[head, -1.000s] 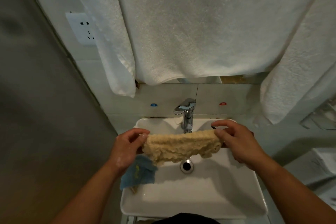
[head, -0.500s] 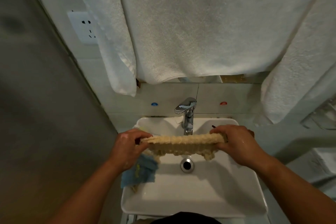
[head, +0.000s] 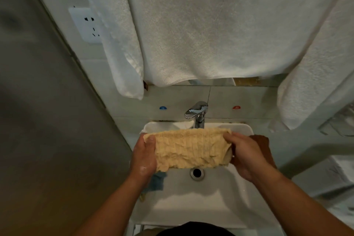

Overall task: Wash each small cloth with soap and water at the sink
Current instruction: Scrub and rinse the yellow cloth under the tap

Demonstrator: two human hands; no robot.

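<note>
dim tiled wall [head: 172,101] with a socket [head: 86,25], white towels [head: 220,25] hanging, perhaps a mirror [head: 210,82].

The pale-yellow crinkled cloth [head: 189,149] is showing vertical ribbing; the small blue fabric cloth [head: 156,181] is contrasting with the white ceramic sink [head: 201,203]; the fluffy hanging towels [head: 210,25] are looking plain white.

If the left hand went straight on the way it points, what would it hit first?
Probably the back rim of the sink, then the wall; depth is hard to judge. The left hand grips the cloth.
</note>
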